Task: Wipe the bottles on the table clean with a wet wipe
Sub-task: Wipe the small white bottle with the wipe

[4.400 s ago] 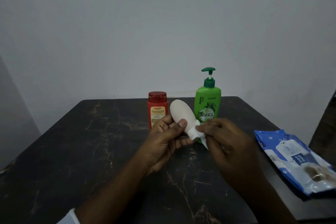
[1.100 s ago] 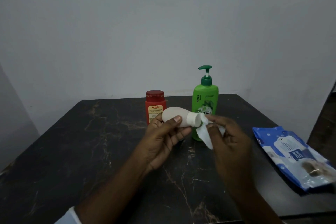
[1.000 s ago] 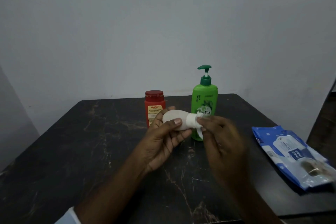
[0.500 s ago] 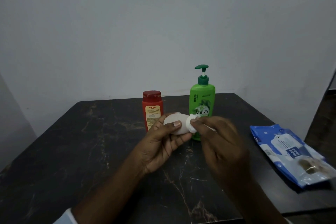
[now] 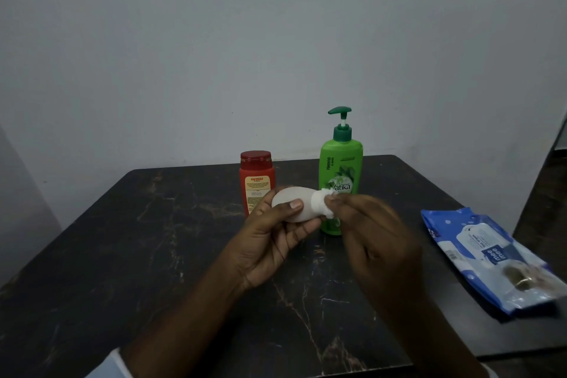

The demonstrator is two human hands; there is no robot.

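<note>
My left hand (image 5: pixel 273 242) grips a small white bottle (image 5: pixel 293 204) lying sideways above the table, its cap end pointing right. My right hand (image 5: pixel 377 239) pinches a white wet wipe (image 5: pixel 329 209) against that cap end; most of the wipe is hidden under my fingers. Behind the hands a red bottle (image 5: pixel 256 176) with a yellow label stands upright on the table. A green pump bottle (image 5: pixel 340 169) stands to its right, its lower part hidden by my hands.
The dark marble-patterned table (image 5: pixel 129 255) ends at a plain grey wall behind the bottles. A blue pack of wet wipes (image 5: pixel 487 255) lies flat near the table's right edge.
The white bottle has tilted from pointing up-left to lying sideways in my left hand. My right hand has kept rubbing the wipe around its cap end.
</note>
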